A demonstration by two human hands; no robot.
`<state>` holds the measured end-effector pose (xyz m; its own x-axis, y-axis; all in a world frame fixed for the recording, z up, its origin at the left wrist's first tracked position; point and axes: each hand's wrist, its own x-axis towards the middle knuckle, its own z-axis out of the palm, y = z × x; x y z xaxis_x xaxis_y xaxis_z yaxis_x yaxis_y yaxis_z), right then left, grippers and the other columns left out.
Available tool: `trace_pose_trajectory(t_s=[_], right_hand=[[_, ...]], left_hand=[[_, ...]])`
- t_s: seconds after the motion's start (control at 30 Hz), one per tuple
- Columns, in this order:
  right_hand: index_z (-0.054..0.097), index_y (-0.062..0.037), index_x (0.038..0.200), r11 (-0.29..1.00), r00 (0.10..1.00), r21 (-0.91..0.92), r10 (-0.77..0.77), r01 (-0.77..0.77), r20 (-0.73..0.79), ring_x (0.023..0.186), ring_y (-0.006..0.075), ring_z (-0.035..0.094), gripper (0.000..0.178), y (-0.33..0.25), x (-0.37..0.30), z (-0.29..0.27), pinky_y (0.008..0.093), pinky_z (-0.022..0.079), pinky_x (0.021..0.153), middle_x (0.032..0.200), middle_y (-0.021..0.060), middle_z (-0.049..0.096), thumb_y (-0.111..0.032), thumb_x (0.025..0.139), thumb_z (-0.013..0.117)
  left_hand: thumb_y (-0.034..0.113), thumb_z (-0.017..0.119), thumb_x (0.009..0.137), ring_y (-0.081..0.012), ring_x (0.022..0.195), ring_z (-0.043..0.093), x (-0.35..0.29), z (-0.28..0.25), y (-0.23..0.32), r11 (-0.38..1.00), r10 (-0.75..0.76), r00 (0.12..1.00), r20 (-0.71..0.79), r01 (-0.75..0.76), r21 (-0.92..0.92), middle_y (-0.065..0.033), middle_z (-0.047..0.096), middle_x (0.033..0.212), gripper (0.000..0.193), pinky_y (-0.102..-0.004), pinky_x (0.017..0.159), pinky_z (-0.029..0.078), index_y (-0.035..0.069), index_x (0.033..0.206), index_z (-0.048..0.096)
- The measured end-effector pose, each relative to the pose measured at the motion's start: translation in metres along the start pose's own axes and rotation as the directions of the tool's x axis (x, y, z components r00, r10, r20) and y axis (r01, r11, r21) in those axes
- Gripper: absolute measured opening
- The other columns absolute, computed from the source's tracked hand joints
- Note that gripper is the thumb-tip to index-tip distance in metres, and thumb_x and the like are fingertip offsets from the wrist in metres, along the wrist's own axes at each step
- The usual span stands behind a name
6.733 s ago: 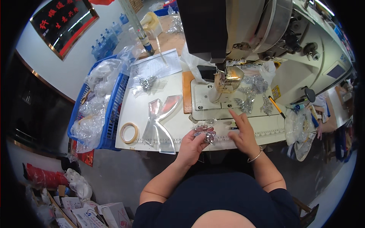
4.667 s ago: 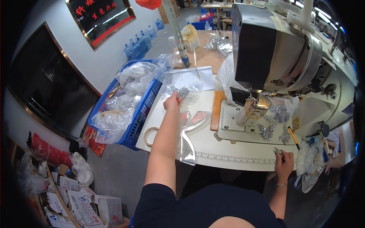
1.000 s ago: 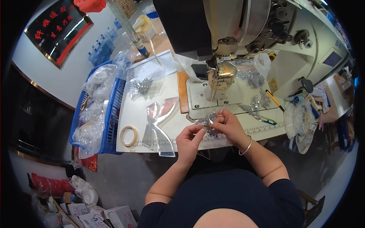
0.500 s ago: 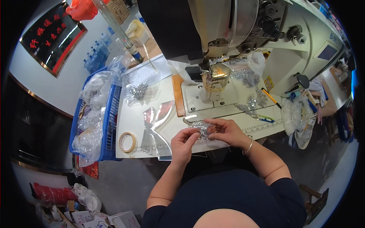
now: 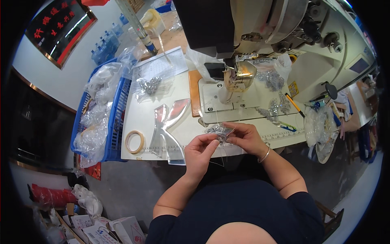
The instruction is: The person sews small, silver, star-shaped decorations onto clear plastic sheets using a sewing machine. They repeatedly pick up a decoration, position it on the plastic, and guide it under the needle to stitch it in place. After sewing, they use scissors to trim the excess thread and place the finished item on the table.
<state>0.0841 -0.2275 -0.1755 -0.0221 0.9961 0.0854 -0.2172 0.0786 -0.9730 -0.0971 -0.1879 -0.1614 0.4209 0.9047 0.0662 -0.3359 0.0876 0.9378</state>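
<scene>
Between my two hands, just over the table's front part, is a glittering silver beaded appliqué. My left hand pinches its near left side between thumb and fingers. The thumb and fingers of my right hand are closed on its right side. Thin threads trail from it, up toward the sewing machine and down over the table edge. My fingers cover part of the piece. More silver appliqués lie to the right of the machine bed.
Clear curved plastic templates and a tape roll lie on the left of the table. Beyond them is a bag of silver pieces. A blue basket stands left. An orange pen and a plastic bag are right.
The view has shifted, so the machine sits farther right in it. Both hands still hold the appliqué, which has been lifted and turned slightly; its threads show more plainly.
</scene>
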Motion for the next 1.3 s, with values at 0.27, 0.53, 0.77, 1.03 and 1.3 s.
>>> trace_pose_trajectory(t_s=[0.27, 0.53, 0.77, 1.03, 1.3], right_hand=[[0.053, -0.0038, 0.125, 0.998, 0.999, 0.060, -0.015, 0.013, 0.028, 0.085, 0.0069, 0.059, 0.046, -0.004, -0.001, -0.001, 0.0209, 0.048, 0.078, 0.094, 0.0031, 0.065, 0.007, 0.081, 0.061], [0.053, -0.0037, 0.125, 1.000, 0.999, 0.011, 0.004, -0.005, 0.044, 0.086, 0.0070, 0.059, 0.047, 0.002, -0.002, -0.006, 0.0214, 0.049, 0.078, 0.094, 0.0023, 0.064, 0.006, 0.080, 0.063], [0.054, -0.0028, 0.124, 0.996, 0.999, 0.092, 0.003, -0.007, 0.038, 0.086, 0.0070, 0.058, 0.046, 0.010, -0.002, -0.006, 0.0209, 0.049, 0.078, 0.095, 0.0030, 0.063, 0.007, 0.080, 0.063], [0.052, -0.0014, 0.125, 0.988, 0.999, 0.154, -0.013, 0.008, 0.032, 0.087, 0.0071, 0.057, 0.047, 0.017, -0.003, -0.007, 0.0206, 0.048, 0.078, 0.096, 0.0021, 0.061, 0.006, 0.080, 0.063], [0.052, -0.0022, 0.125, 0.987, 0.998, 0.156, -0.034, 0.026, 0.049, 0.086, 0.0066, 0.057, 0.047, 0.017, -0.004, -0.008, 0.0201, 0.048, 0.077, 0.097, 0.0018, 0.061, 0.006, 0.080, 0.064]], left_hand=[[-0.001, 0.064, 0.082, -0.0076, 0.079, 0.058, -0.002, 0.002, 0.003, 0.999, 0.013, 0.999, -0.029, -0.012, 0.040, -0.0069, 0.064, 0.091, 0.016, -0.0203, 0.073, 0.047, -0.003, 0.098, 0.060], [-0.001, 0.065, 0.082, -0.0071, 0.077, 0.057, -0.003, 0.003, 0.005, 0.999, -0.010, 0.999, -0.050, 0.013, 0.051, -0.0065, 0.063, 0.089, 0.016, -0.0193, 0.070, 0.047, -0.004, 0.097, 0.060], [-0.002, 0.065, 0.081, -0.0061, 0.075, 0.056, -0.004, 0.008, 0.008, 0.998, -0.004, 0.997, -0.078, 0.009, 0.066, -0.0051, 0.063, 0.085, 0.013, -0.0187, 0.068, 0.046, -0.003, 0.093, 0.060], [-0.003, 0.065, 0.080, -0.0044, 0.070, 0.054, -0.003, 0.014, 0.008, 0.997, 0.040, 0.994, -0.100, -0.034, 0.066, -0.0035, 0.062, 0.082, 0.010, -0.0171, 0.062, 0.044, -0.001, 0.088, 0.060], [-0.004, 0.065, 0.079, -0.0038, 0.067, 0.054, -0.003, 0.017, 0.004, 0.995, 0.051, 0.989, -0.136, -0.038, 0.095, -0.0026, 0.061, 0.079, 0.009, -0.0170, 0.060, 0.044, -0.001, 0.086, 0.060]])
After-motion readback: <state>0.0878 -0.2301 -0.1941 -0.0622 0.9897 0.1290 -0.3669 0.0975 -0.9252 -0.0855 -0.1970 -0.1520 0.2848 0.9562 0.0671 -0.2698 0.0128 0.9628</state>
